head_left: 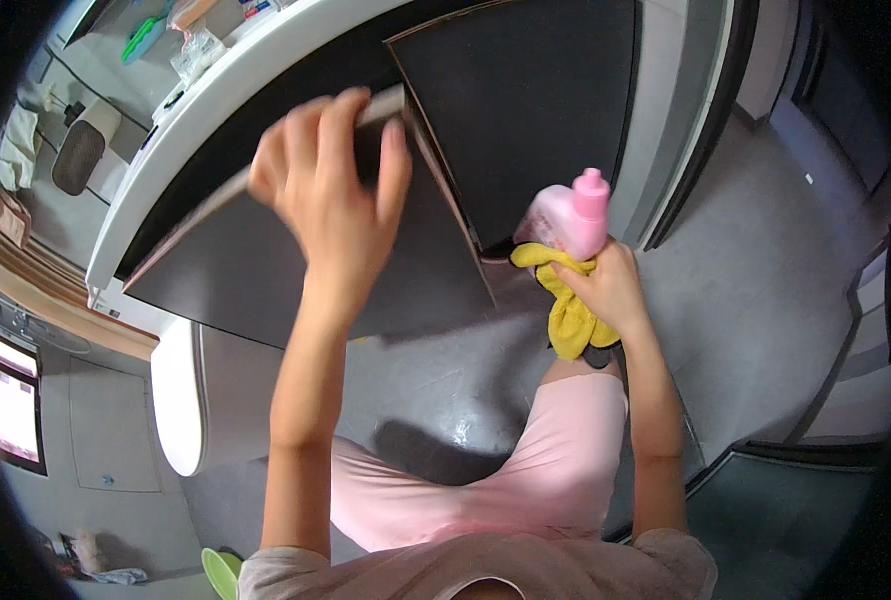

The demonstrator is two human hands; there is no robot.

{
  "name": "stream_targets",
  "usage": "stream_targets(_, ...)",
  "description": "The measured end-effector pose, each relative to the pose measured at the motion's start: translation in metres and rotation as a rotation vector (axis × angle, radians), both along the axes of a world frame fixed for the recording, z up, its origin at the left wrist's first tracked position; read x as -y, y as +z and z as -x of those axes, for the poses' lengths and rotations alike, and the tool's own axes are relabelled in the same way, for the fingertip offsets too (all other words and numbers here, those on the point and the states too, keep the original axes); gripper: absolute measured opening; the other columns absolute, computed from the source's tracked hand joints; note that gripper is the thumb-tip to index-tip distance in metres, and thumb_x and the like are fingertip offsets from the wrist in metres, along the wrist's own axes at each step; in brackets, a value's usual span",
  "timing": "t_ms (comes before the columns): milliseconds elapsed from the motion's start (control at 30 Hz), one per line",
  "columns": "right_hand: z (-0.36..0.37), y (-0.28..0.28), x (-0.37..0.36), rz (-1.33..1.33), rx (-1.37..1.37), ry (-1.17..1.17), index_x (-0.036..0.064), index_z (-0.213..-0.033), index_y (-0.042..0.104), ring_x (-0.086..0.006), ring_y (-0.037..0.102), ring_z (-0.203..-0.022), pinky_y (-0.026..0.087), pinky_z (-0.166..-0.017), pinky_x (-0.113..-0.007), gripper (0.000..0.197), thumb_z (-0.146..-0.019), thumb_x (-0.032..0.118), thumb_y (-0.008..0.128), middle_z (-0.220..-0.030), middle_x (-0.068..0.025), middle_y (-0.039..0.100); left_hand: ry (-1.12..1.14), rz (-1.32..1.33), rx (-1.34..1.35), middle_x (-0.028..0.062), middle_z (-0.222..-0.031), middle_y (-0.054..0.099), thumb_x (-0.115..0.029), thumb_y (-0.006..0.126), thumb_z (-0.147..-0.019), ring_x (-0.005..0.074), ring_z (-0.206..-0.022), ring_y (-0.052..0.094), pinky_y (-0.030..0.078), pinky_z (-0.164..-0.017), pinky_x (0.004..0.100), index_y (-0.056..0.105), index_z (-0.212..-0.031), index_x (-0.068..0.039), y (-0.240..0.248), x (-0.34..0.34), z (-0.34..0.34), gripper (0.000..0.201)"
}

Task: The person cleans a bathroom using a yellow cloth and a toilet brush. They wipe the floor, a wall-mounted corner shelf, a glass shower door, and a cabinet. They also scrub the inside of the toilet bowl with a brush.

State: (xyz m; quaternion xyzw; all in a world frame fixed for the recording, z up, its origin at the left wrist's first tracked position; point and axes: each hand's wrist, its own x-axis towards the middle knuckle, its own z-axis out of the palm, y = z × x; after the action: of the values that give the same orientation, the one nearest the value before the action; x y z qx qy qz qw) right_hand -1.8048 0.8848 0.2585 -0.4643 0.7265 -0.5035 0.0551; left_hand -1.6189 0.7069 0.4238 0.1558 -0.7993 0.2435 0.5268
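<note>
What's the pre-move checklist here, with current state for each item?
1. Left hand grips the top edge of the dark cabinet door: ok.
2. Right hand holds both the pink bottle and the yellow cloth: ok.
3. Bottle cap on: ok.
4. Bottle upright: not ok, tilted.
5. Cloth clear of the door: ok, hangs beside it.
6. Cabinet inside free of clutter: cannot tell, hidden by the door.
</note>
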Motion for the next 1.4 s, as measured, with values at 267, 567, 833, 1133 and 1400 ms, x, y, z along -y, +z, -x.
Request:
stream_targets(267,-0.034,-0.020,0.082,-0.292,-0.076,0.216,0.0048,-0.103,0.070,-0.0367,0.070,-0.090,0.055,-0.080,-0.046,0.046,-0.075,0.041,0.076,-0.097,-0.0184,0.071,-0.148,-0.111,0.021,0.0154,-0.096,0.057,-0.056,0.035,-0.097,0.0282,-0.094,0.051,0.037,-0.091,0.0399,0.059,-0.099,0.000,-0.012,-0.081,-0.085,0.061)
stream_targets(567,-0.101,-0.031,0.202,-0.238,-0.104,0.101,0.0020,-0.126,0.051,-0.0425,0.067,-0.092,0.053,-0.079,-0.051,0.064,-0.078,0.038,0.073,-0.109,-0.0213,0.063,-0.156,-0.028,-0.103,0.0127,-0.085,0.056,-0.039,0.043,-0.089,0.0286,-0.085,0.050,0.039,-0.080,0.0417,0.061,-0.093,-0.004,-0.015,-0.081,-0.081,0.039)
stream_targets(833,-0.085,-0.014,0.138,-0.171,-0.228,0.135,0.0030,-0.130,0.050,-0.0395,0.067,-0.093,0.054,-0.079,-0.048,0.065,-0.076,0.027,0.078,-0.114,-0.0180,0.061,-0.118,-0.034,-0.117,0.0120,-0.084,0.055,-0.041,0.044,-0.086,0.0282,-0.086,0.050,0.038,-0.083,0.0411,0.061,-0.091,-0.005,-0.020,-0.072,-0.074,0.041)
stream_targets(1133,0.010,0.083,0.089,0.872,-0.226,-0.130,0.0051,-0.120,0.044,-0.0332,0.053,-0.122,0.040,-0.108,-0.041,0.070,-0.061,-0.011,0.079,-0.130,-0.0166,0.053,0.067,0.094,-0.057,0.0114,-0.122,0.057,-0.021,0.071,-0.084,0.0307,-0.122,0.048,0.027,-0.108,0.0484,0.061,-0.125,-0.010,-0.022,0.041,0.015,0.043)
stream_targets(1400,0.039,0.144,0.182,1.269,-0.271,-0.258,0.0058,-0.134,0.050,-0.0313,0.046,-0.126,0.035,-0.107,-0.043,0.046,-0.099,0.036,0.053,-0.133,-0.0157,0.048,0.343,-0.138,-0.076,0.0219,-0.155,0.023,-0.031,0.080,-0.079,0.0441,-0.145,0.017,0.014,-0.115,0.0557,0.047,-0.145,-0.019,-0.102,0.062,-0.044,0.075)
